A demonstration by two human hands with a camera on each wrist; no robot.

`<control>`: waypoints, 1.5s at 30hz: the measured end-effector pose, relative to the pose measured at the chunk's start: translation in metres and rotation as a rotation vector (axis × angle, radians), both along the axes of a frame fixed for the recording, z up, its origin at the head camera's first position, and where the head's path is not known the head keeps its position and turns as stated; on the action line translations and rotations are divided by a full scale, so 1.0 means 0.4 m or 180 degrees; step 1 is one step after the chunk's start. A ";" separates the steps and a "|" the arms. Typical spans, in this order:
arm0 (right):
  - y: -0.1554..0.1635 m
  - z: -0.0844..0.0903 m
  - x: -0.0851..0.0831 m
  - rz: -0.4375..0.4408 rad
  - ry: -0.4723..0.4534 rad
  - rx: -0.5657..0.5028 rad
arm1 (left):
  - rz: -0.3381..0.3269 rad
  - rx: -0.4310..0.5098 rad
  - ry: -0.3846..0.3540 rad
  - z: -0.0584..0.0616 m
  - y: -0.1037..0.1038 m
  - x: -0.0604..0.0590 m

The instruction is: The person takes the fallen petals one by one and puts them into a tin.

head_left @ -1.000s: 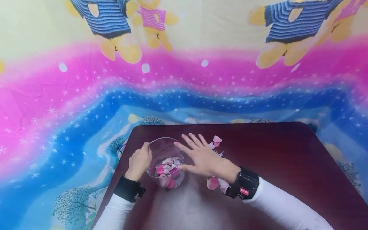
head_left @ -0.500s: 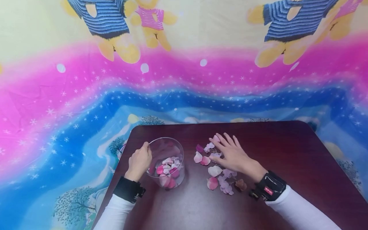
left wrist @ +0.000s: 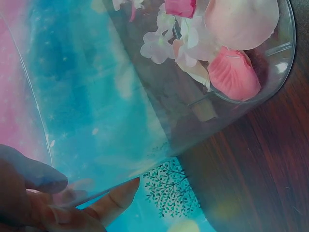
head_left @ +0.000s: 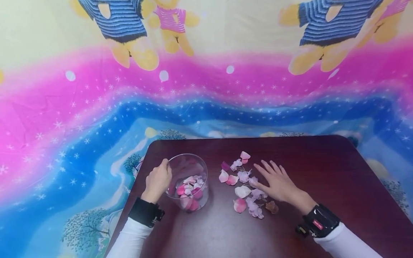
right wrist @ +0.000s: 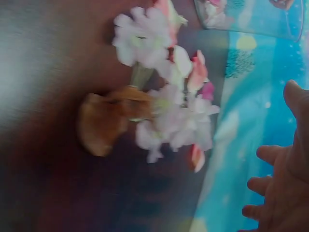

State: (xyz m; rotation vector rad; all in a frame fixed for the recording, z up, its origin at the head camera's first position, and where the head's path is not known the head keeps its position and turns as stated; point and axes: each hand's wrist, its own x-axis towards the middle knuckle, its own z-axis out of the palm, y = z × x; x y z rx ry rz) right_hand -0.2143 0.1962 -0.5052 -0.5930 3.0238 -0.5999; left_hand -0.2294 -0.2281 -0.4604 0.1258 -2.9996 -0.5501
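My left hand point(head_left: 157, 182) pinches the left rim of a clear glass bowl point(head_left: 203, 168), thumb and fingers on either side of the wall in the left wrist view. Pink, white and magenta petals point(left wrist: 235, 75) and small pale blossoms point(left wrist: 157, 47) lie in its bottom. To the right of the bowl, loose petals point(head_left: 240, 205) and pale lilac blossoms point(head_left: 255, 208) are spread over the table, with a brown dried flower point(head_left: 272, 207) at their near right. My right hand point(head_left: 280, 183) hovers at the right edge of this heap, fingers spread and holding nothing.
The dark red-brown table point(head_left: 322, 172) has rounded back corners. Behind it hangs a cloth point(head_left: 206, 86) printed with bears, snowflakes and trees. Black straps point(head_left: 322, 221) with small cameras circle both wrists.
My right hand has moved right, from beside the bowl across the scattered petals to their right side, uncovering them. My left hand and the bowl have stayed in place.
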 end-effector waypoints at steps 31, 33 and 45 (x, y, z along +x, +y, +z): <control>0.067 -0.144 0.161 -0.0129 0.0146 0.0004 | -0.0027 0.0016 -0.0018 -0.004 0.002 -0.001; 0.065 -0.147 0.160 -0.0140 0.0213 0.0020 | -0.0018 0.0013 -0.0029 -0.004 0.002 -0.001; 0.060 -0.149 0.160 -0.0216 -0.0104 0.0077 | -0.0028 -0.0013 -0.0053 0.001 0.001 -0.001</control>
